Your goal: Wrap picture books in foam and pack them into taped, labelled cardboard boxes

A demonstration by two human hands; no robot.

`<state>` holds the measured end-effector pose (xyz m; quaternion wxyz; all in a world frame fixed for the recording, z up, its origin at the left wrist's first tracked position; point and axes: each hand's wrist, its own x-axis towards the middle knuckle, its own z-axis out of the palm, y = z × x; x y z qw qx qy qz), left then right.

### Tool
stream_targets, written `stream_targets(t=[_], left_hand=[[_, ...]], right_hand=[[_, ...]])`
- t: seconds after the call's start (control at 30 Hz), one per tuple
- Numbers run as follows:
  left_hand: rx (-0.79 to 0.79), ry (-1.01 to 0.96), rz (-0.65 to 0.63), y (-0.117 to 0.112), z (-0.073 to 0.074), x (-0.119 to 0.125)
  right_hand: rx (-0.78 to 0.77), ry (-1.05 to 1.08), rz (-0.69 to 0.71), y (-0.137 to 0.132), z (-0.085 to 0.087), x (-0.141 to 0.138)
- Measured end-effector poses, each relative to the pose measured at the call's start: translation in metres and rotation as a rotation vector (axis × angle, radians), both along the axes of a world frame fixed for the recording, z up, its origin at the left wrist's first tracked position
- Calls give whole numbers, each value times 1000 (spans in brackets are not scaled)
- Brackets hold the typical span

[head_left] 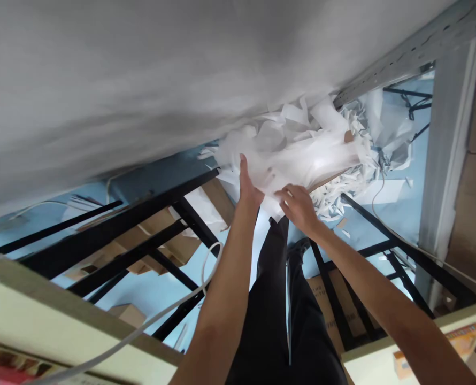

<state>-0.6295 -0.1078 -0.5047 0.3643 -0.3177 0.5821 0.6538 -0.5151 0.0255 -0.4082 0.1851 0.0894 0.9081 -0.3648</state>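
Observation:
A thin, see-through white sheet (298, 160), either soft plastic or foam, is stretched out ahead of me above the floor. My left hand (249, 187) has the near left part of it, with the thumb pointing up on one side and the fingers showing faintly through the sheet. My right hand (298, 206) pinches the sheet's near edge, fingers curled in. Beyond and around my hands lies a heap of crumpled white scraps (330, 198), partly covered by the sheet.
Black metal frames (174, 211) stand on both sides, with cardboard boxes (169, 235) on the left. A white cable (206, 278) loops near my left forearm. Pale tabletops (73, 315) flank me. A large grey-white surface (141, 80) spans the top, beside a metal post (442, 160).

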Motion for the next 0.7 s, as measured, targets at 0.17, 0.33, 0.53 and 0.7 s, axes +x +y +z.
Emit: stream_targets(t=[0.17, 0.33, 0.53, 0.7], left_hand=[[104, -125, 131, -1, 26, 14], [130, -284, 294, 3, 42, 30], [30, -104, 350, -20, 15, 9], [-548, 136, -26, -44, -28, 16]], right_hand=[[36, -80, 339, 4, 30, 45], [86, -146, 178, 6, 31, 50], [35, 6, -382, 36, -8, -6], [-126, 187, -572, 62, -78, -93]])
